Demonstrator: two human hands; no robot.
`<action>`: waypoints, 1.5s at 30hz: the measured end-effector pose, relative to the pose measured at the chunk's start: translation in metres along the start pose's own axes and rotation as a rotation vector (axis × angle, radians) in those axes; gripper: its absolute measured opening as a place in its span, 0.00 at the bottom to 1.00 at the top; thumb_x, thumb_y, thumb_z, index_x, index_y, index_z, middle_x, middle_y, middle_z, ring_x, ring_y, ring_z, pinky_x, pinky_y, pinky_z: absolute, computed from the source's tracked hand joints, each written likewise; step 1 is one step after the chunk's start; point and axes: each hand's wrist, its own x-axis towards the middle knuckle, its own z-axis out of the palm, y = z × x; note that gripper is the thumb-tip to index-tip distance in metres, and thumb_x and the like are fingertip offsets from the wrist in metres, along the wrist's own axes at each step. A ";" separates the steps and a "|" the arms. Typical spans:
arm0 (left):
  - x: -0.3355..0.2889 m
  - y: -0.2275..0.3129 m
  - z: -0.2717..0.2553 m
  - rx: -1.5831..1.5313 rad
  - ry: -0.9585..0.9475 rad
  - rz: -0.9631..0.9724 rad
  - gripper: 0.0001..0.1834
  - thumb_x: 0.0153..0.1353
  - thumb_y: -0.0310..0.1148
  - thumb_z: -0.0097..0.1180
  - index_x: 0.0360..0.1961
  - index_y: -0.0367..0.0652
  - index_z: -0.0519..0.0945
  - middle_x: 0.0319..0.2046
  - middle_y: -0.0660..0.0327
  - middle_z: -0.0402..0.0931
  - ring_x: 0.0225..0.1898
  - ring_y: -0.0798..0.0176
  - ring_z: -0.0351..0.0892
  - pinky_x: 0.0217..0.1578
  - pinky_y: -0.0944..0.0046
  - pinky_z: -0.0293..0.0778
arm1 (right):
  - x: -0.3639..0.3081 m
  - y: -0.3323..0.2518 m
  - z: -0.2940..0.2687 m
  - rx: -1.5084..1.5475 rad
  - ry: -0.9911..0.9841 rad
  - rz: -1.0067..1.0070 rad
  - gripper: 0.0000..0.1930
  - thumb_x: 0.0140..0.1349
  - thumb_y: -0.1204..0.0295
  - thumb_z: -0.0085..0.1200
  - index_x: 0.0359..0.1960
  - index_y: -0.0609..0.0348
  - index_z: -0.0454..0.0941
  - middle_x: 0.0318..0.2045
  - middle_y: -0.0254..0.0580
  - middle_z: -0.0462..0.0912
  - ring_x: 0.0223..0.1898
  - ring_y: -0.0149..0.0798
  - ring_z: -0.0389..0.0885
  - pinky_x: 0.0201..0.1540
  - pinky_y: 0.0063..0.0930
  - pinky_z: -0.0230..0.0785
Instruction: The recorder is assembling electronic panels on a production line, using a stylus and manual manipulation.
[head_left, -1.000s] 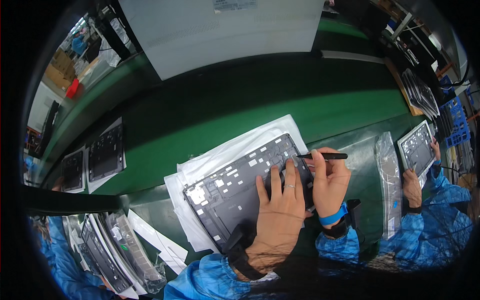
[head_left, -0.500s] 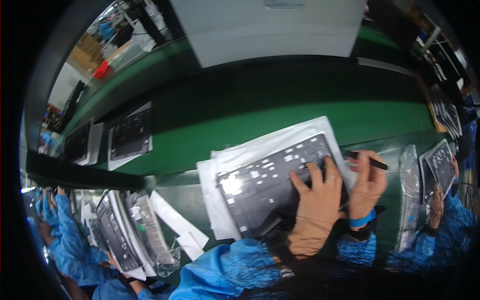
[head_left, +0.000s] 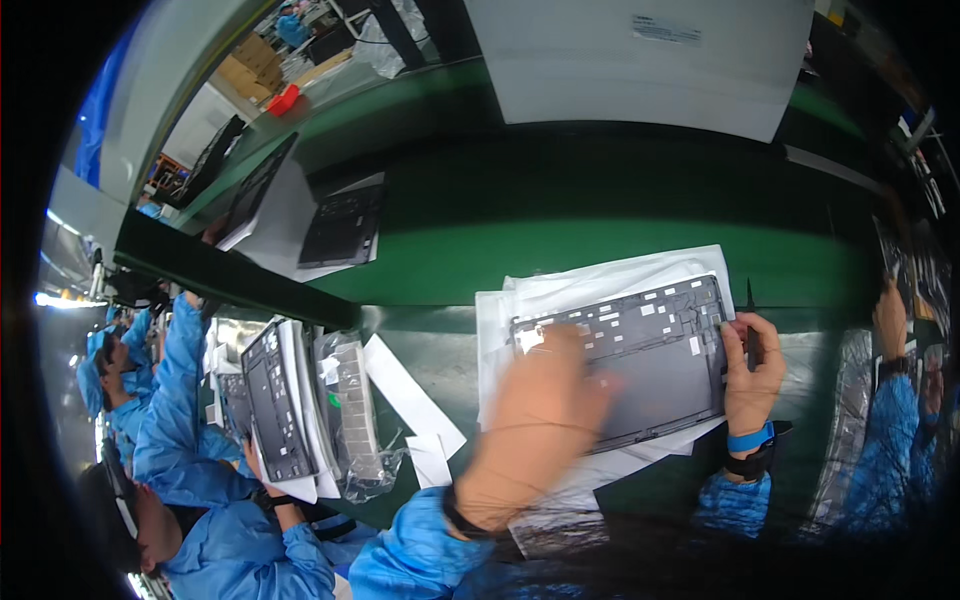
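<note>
A dark flat panel (head_left: 655,385), like a laptop cover, lies in front of me with many small white patches along its far part. White sheets (head_left: 620,275) are stacked beneath it. Over the panel's left part is my left hand (head_left: 550,400), smeared by motion, so its fingers and anything in them cannot be made out. My right hand (head_left: 755,370) is at the panel's right edge, thumb against the rim. Its bent fingers hold a thin dark pointed tool (head_left: 750,295), tip upward; the rest of the tool is hidden in the hand.
Left of the panel lie white paper strips (head_left: 412,395) and a plastic-wrapped stack (head_left: 355,410). A co-worker (head_left: 220,520) in blue handles a similar panel (head_left: 275,400). Another panel (head_left: 343,225) rests on the green bench (head_left: 600,220). At right, a co-worker's hand (head_left: 890,320) reaches forward.
My left hand has moved from the panel's right part to its left. The tool in my right hand has turned from sideways to upright. At far left, another panel is tilted up. The view has shifted left.
</note>
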 end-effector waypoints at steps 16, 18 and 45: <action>-0.075 -0.066 -0.001 -0.937 0.236 -0.314 0.13 0.79 0.33 0.53 0.57 0.39 0.70 0.45 0.63 0.82 0.45 0.73 0.78 0.42 0.64 0.74 | -0.003 0.016 0.005 0.168 0.054 -0.076 0.08 0.70 0.79 0.63 0.47 0.60 0.80 0.44 0.35 0.83 0.47 0.28 0.80 0.56 0.23 0.71; -0.068 -0.050 -0.006 -1.042 0.170 -0.245 0.17 0.78 0.32 0.55 0.62 0.39 0.69 0.50 0.60 0.81 0.49 0.72 0.78 0.47 0.66 0.74 | -0.003 0.012 0.006 0.219 0.106 -0.014 0.06 0.70 0.77 0.63 0.45 0.59 0.79 0.41 0.36 0.83 0.45 0.28 0.80 0.55 0.22 0.70; 0.176 -0.272 -0.084 -0.885 0.151 -0.431 0.16 0.78 0.29 0.44 0.59 0.34 0.78 0.45 0.54 0.83 0.42 0.59 0.84 0.44 0.52 0.83 | -0.004 0.006 -0.011 0.462 -0.028 0.054 0.14 0.79 0.72 0.51 0.61 0.65 0.74 0.31 0.36 0.79 0.33 0.28 0.76 0.41 0.25 0.72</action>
